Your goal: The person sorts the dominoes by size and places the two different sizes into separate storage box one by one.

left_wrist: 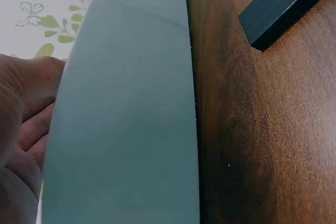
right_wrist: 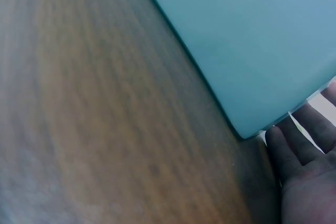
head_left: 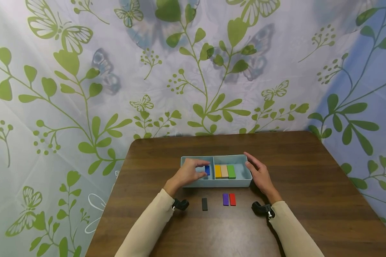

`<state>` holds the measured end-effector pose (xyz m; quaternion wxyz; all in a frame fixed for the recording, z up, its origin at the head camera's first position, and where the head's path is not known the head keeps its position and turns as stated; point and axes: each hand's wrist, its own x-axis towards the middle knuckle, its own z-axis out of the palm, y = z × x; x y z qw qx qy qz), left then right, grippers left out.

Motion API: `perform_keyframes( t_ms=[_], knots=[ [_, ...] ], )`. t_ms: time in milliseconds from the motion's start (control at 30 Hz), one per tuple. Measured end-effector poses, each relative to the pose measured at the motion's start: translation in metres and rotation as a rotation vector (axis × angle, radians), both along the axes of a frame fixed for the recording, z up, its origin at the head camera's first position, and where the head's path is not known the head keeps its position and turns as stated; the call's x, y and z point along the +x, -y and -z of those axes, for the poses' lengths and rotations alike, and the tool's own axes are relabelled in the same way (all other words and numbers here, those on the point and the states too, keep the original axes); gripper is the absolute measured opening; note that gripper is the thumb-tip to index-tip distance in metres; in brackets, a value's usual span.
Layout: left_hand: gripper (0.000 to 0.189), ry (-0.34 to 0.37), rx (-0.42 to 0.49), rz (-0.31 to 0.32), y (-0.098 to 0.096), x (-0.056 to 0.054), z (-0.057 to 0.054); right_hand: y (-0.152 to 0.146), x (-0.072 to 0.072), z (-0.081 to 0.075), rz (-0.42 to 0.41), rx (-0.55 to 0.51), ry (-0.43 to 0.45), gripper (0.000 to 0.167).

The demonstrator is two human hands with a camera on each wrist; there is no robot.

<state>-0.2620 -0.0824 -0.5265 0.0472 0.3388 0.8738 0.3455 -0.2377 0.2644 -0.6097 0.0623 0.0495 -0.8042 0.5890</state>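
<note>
At mid-frame, inside tray [head_left: 231,183], left compartment [head_left: 199,158] | blue block [head_left: 207,170] seen, long axis up-down the frame | left hand [head_left: 188,173] nearer, block framed between parted thumb and fingertips, pinch cannot be told | right hand [head_left: 260,175] extended at tray's right end

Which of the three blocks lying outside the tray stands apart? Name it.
The black block, leftmost of the three: a wide gap of table separates it from the purple block and red block, which lie close together.

A table [head_left: 289,157] (wooden-looking) bears a tray [head_left: 217,183] and three blocks [head_left: 225,199].
</note>
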Motion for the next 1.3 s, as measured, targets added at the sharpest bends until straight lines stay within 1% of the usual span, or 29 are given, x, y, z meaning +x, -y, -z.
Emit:
perform_keyframes(
  t_ms=[33, 67, 133, 267, 300, 400, 533, 633, 800, 1033, 1133, 1233, 1300],
  knots=[
    [0.044, 0.01, -0.007, -0.007, -0.001, -0.001, 0.001, 0.0, 0.001, -0.001, -0.001, 0.003, 0.002, 0.053],
    [0.044, 0.021, -0.011, -0.012, -0.001, -0.002, 0.001, 0.001, 0.003, -0.005, -0.003, 0.0, 0.005, 0.053],
    [0.044, 0.039, -0.016, -0.018, -0.002, -0.004, 0.003, 0.002, 0.003, -0.007, -0.003, -0.007, 0.005, 0.053],
    [0.044, 0.053, -0.035, -0.012, -0.003, -0.008, 0.007, 0.001, 0.003, -0.006, -0.001, -0.002, 0.014, 0.053],
    [0.044, 0.058, -0.042, -0.008, -0.003, -0.009, 0.007, -0.001, 0.001, -0.002, 0.001, 0.001, 0.013, 0.053],
    [0.043, 0.074, -0.063, 0.004, -0.004, -0.011, 0.007, -0.001, 0.0, 0.0, -0.002, -0.001, 0.001, 0.053],
    [0.042, 0.075, -0.077, 0.014, -0.006, -0.016, 0.007, -0.001, 0.0, -0.001, -0.005, -0.012, -0.025, 0.052],
    [0.042, 0.084, -0.075, 0.009, -0.008, -0.019, 0.008, -0.001, -0.001, -0.002, -0.004, -0.012, -0.036, 0.051],
    [0.042, 0.115, -0.088, -0.005, -0.009, -0.022, 0.01, -0.001, 0.0, -0.001, -0.002, -0.011, -0.03, 0.051],
    [0.042, 0.116, -0.126, 0.008, -0.014, -0.026, 0.011, -0.002, -0.002, 0.001, 0.001, -0.006, -0.006, 0.052],
    [0.043, 0.102, -0.151, 0.016, -0.016, -0.028, 0.012, -0.001, -0.001, 0.0, 0.005, 0.001, 0.006, 0.052],
    [0.044, 0.075, -0.177, 0.022, -0.018, -0.029, 0.014, 0.001, 0.001, -0.004, 0.006, 0.001, 0.02, 0.053],
    [0.044, 0.064, -0.186, 0.023, -0.02, -0.029, 0.015, 0.004, 0.005, -0.012, 0.001, -0.01, 0.028, 0.053]
  ],
)
